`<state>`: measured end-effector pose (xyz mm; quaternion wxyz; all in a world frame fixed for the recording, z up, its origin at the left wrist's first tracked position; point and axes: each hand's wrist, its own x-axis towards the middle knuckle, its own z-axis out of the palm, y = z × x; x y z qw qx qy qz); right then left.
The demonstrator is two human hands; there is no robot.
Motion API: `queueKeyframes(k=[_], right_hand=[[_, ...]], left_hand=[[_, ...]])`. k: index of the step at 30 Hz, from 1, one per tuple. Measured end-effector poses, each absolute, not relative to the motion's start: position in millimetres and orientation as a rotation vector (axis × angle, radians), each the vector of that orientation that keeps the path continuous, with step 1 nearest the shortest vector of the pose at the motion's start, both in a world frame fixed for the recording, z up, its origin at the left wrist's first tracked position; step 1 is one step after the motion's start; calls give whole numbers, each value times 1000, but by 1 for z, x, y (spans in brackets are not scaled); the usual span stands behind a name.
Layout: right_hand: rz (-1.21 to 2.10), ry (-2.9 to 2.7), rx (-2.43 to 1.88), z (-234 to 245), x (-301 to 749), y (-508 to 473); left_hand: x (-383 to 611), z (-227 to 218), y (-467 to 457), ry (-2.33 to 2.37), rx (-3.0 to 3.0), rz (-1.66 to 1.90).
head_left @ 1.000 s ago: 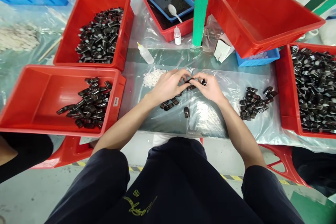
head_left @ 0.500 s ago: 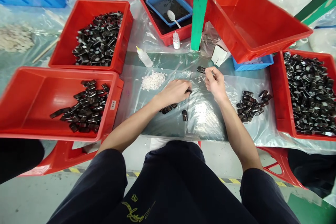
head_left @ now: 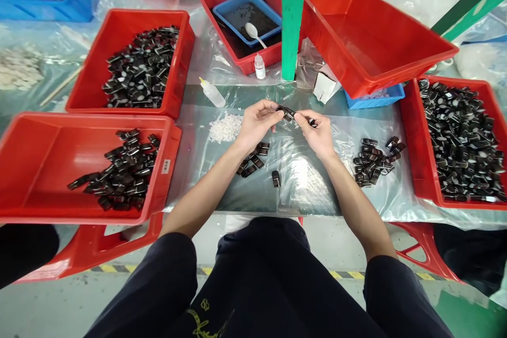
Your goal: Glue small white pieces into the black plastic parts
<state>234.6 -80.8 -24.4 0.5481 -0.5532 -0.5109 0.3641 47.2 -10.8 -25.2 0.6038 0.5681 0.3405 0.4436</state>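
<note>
My left hand [head_left: 255,122] and my right hand [head_left: 316,129] meet above the plastic-covered table [head_left: 301,179], fingers pinched on one small black part [head_left: 285,112] held between them. Something thin and dark also sticks out of my right hand's fingers. Below my left hand lie a few loose black parts [head_left: 253,157] and one single part [head_left: 275,178]. A heap of small white pieces [head_left: 225,128] sits left of my left hand. A pile of black parts [head_left: 374,161] lies right of my right hand.
Red bins with black parts stand at left [head_left: 24,169], back left [head_left: 130,66] and right [head_left: 455,140]. An empty red bin [head_left: 368,37] tilts behind. A blue tray with a spoon [head_left: 253,31], two dropper bottles [head_left: 212,92] and a green post [head_left: 292,16] are behind.
My left hand rose from the table to meet my right hand, which came back toward the middle. Both now pinch the black part. The camera tilted slightly.
</note>
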Motion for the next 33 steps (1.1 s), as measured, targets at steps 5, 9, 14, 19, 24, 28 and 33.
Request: queueKeyframes(k=[5, 9, 14, 19, 24, 28, 33], right_hand=[[885, -1294, -1286, -24, 233, -83], [833, -1368, -1346, -25, 230, -85], [765, -1441, -1397, -30, 231, -87], [736, -1508, -1411, -33, 234, -87], [708, -1527, -1385, -33, 234, -87], [677, -1520, -1396, -33, 241, -85], [560, -1343, -1484, -36, 264, -75]], left_hand=[[46, -31, -11, 777, 1248, 1045], [45, -35, -12, 791, 1307, 1064], [43, -40, -11, 769, 1406, 1055], [41, -39, -13, 792, 1528, 1083], [41, -36, -18, 787, 1720, 1094], [41, -32, -14, 791, 1873, 1104], [45, -20, 4, 894, 2104, 948]])
